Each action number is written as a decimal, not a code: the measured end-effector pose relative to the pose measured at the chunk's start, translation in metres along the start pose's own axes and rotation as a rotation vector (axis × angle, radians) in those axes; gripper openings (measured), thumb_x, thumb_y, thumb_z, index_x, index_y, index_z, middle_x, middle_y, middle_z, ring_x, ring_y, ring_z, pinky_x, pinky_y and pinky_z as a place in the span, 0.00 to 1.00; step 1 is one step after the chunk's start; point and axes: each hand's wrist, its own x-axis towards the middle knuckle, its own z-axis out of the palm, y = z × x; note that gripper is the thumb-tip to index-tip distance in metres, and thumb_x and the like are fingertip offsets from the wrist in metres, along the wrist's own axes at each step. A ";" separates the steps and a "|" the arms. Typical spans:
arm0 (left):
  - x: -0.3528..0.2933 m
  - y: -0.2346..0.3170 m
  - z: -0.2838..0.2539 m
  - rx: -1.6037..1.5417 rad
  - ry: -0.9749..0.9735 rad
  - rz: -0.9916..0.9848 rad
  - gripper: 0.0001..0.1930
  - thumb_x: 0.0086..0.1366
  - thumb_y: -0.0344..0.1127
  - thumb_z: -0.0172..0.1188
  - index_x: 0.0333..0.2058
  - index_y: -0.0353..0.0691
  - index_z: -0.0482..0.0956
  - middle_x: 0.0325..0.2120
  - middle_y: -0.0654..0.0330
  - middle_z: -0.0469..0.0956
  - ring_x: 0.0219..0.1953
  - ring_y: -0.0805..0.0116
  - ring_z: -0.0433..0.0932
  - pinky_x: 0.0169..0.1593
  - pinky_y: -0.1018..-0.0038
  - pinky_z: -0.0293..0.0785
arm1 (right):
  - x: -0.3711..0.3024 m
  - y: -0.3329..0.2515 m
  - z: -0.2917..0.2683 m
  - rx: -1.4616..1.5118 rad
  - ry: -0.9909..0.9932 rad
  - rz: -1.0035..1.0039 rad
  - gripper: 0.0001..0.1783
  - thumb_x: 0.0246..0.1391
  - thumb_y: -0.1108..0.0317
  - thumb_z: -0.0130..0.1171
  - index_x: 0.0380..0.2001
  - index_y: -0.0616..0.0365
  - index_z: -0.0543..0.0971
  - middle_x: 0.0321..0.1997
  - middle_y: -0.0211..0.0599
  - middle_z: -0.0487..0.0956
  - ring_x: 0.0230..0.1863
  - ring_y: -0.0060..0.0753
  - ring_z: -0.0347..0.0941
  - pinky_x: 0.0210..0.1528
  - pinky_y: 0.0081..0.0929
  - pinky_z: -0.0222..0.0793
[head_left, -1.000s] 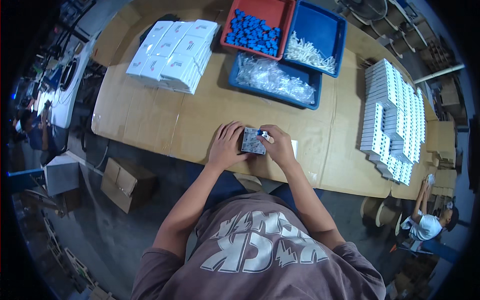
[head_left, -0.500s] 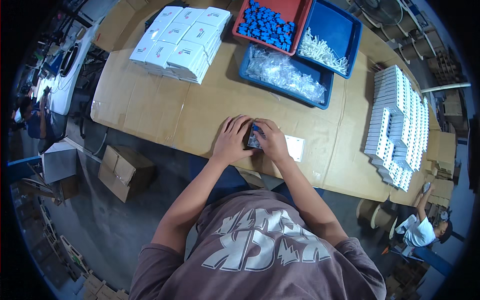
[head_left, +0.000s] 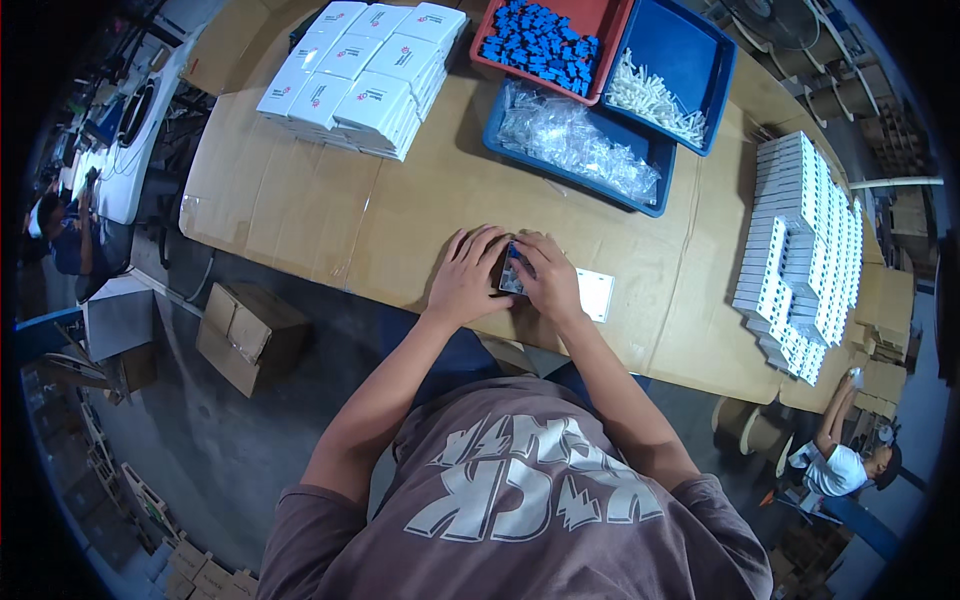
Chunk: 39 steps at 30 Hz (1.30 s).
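Note:
Near the table's front edge lies a small open box (head_left: 510, 281), with a white panel (head_left: 597, 296) reaching out on its right. My left hand (head_left: 463, 280) holds the box's left side, fingers at the far edge and thumb along the near edge. Over the box, my right hand (head_left: 550, 280) is closed with its fingertips on a small blue plastic piece (head_left: 514, 250). The fingers hide most of the piece and part of the box's inside.
Beyond my hands stand a red tray (head_left: 612, 70) of blue pieces, a blue tray (head_left: 722, 85) of white plugs and a blue tray (head_left: 580, 178) of clear bags. White packets (head_left: 345, 62) are stacked far left, grey-white boxes (head_left: 790, 250) right. A co-worker (head_left: 840, 468) sits at right.
My hands stay around the box, with only slight shifts of the right fingers at the blue piece. The whole view has moved a little. At right the co-worker's hands have shifted.

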 end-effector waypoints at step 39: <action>-0.014 0.055 -0.007 -1.611 0.138 -0.422 0.32 0.67 0.33 0.63 0.67 0.34 0.64 0.58 0.52 0.75 0.62 0.59 0.74 0.68 0.60 0.66 | -0.080 0.013 -0.121 0.215 0.089 0.645 0.10 0.58 0.70 0.63 0.39 0.66 0.80 0.36 0.46 0.85 0.38 0.37 0.85 0.40 0.30 0.78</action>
